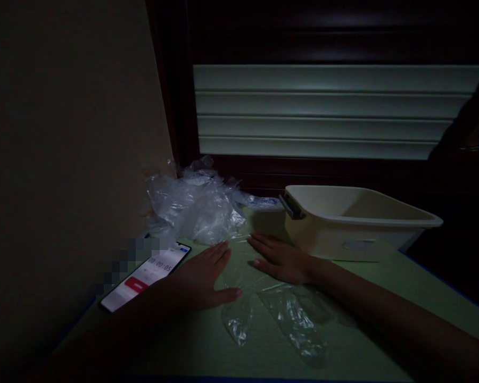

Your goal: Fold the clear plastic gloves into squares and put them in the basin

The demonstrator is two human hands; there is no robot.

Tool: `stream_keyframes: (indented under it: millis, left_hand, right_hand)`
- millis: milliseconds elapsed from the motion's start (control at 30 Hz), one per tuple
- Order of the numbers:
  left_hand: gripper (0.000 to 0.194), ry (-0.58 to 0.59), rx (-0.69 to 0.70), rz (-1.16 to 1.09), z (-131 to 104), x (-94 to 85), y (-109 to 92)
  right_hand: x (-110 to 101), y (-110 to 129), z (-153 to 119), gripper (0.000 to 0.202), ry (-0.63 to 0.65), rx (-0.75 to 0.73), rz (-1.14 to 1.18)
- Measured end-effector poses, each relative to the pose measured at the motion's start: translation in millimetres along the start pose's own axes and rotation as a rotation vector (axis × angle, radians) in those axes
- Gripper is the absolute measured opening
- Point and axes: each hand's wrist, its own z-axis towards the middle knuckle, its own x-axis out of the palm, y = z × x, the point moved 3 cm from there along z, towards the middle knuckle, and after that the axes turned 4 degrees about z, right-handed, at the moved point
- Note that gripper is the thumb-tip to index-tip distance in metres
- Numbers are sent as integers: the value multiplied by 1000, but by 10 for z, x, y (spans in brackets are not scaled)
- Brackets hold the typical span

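Note:
A thin clear plastic bag (299, 327) lies spread on the green tabletop, its two strip-like ends, which look like handles, pointing towards me. My left hand (205, 279) rests flat on its left part, thumb stretched out and fingers together, pointing away. Across from it, my right hand (281, 259) lies flat on the upper right part, fingers extended to the left. Neither hand grips anything. Dim light makes the bag's far edge hard to make out.
A heap of crumpled clear plastic bags (199, 205) sits at the back left. The cream plastic bin (323, 234) with a grey handle stands at the back right. Left of my left hand lies a phone (120, 295) showing a timer. A wall and a louvred panel border the table (199, 346).

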Motion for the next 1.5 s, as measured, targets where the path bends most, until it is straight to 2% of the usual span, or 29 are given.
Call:
stream_keyframes:
  millis: [167, 333, 533, 667, 733, 800, 867, 933, 1033, 1167, 1300, 1400, 1500]
  left_hand:
    - [83, -54, 8, -24, -27, 0, 109]
    - [83, -40, -3, -16, -69, 9, 170]
    - [85, 0, -20, 4, -55, 25, 152]
    - [83, -53, -2, 1, -76, -1, 96]
    - [81, -84, 15, -5, -91, -8, 68]
    - [80, -94, 27, 5, -98, 4, 52]
    - [80, -97, 39, 21, -96, 26, 48]
    - [79, -102, 43, 27, -91, 49, 56]
    - [80, -92, 39, 21, -89, 70, 68]
    - [77, -87, 26, -1, -87, 42, 66]
    - [68, -213, -2, 0, -123, -83, 47]
    - [56, -327, 88, -31, -254, -149, -23]
    - [37, -358, 183, -141, -448, -87, -112]
  right_hand:
    - [3, -68, -46, 74, -28, 15, 2]
    - [20, -114, -96, 71, -49, 17, -3]
    - [-18, -114, -124, 65, -134, 2, -27]
    - [-151, 153, -193, 50, -320, -132, -81]
    - [-203, 384, -255, 37, -402, -275, -81]
    - [-213, 617, -321, 25, -423, -432, -46]
    - [-176, 789, -375, 20, -401, -551, -34]
    - [-104, 871, -401, 21, -346, -600, -40]
    - [11, 865, -398, 25, -255, -592, -47]
    - [78, 815, -371, 25, -172, -510, -55]
    - [71, 819, -377, 23, -150, -493, -62]
    - [44, 825, -391, 23, -160, -510, -34]
    - [12, 829, -397, 23, -137, -513, -13]
